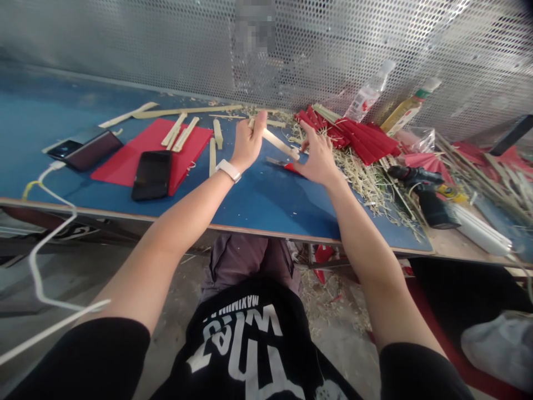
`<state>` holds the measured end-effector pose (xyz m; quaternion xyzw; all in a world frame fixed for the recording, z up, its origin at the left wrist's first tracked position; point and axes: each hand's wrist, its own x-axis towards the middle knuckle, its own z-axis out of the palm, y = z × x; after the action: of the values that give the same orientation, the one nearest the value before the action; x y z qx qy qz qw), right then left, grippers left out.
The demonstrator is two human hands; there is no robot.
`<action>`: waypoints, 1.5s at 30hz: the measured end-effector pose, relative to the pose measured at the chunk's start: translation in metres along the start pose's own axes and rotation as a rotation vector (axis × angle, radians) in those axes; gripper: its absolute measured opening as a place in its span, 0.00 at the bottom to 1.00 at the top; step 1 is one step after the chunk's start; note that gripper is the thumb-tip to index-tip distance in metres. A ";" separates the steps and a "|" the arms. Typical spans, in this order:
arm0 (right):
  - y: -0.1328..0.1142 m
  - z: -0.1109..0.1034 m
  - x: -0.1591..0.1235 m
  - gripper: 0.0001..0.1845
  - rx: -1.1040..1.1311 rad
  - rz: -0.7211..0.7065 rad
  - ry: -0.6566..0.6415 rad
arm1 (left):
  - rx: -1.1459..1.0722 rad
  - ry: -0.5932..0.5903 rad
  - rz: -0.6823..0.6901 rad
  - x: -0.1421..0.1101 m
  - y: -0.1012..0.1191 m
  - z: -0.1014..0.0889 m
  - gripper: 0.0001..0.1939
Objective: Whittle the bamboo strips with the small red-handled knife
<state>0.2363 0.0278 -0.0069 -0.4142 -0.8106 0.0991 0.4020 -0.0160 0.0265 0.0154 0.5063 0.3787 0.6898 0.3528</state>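
My left hand [249,139] is closed around one end of a pale bamboo strip [278,143], which slants down to the right above the blue table. My right hand [318,155] is by the strip's other end, thumb and index finger apart and curved. A small pale curl shows at that end; whether a fingertip touches it I cannot tell. Below, a knife [287,165] with a red handle and grey blade lies on the tabletop, partly covered by my right hand. Short bamboo pieces [217,134] lie left of my left hand.
On the left are a red folder [125,153] with bamboo strips on it, a black phone [152,175] and a white cable [39,266]. Shavings [366,178], red folded fans [366,136], two bottles [370,91] and a dark power tool [433,194] fill the right. Perforated metal [166,50] stands behind.
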 end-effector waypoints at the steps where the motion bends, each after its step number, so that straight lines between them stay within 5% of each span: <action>1: 0.001 0.000 0.000 0.47 -0.005 0.002 0.000 | 0.008 -0.018 0.008 0.001 -0.001 0.000 0.31; 7: 0.010 0.001 0.001 0.42 -0.076 -0.024 -0.008 | -0.119 0.071 -0.082 0.006 -0.006 0.003 0.34; 13: 0.008 0.005 0.005 0.18 0.069 0.062 -0.070 | -0.138 0.033 -0.081 0.010 -0.004 0.006 0.41; 19: 0.005 0.005 0.009 0.33 0.482 0.209 -0.011 | -0.184 -0.067 -0.117 0.012 0.002 0.006 0.45; 26: 0.010 -0.001 0.015 0.45 0.566 0.211 -0.009 | -0.348 -0.177 -0.284 0.014 0.007 0.001 0.46; 36: -0.006 -0.003 0.010 0.41 0.664 0.245 -0.002 | -0.457 -0.217 -0.442 0.008 0.027 -0.002 0.31; 45: -0.004 -0.002 0.007 0.40 0.597 0.330 -0.031 | -0.448 -0.400 -0.459 0.011 0.020 -0.010 0.26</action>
<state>0.2330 0.0304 0.0008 -0.4024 -0.6739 0.4020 0.4716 -0.0303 0.0253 0.0357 0.4432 0.2456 0.5461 0.6670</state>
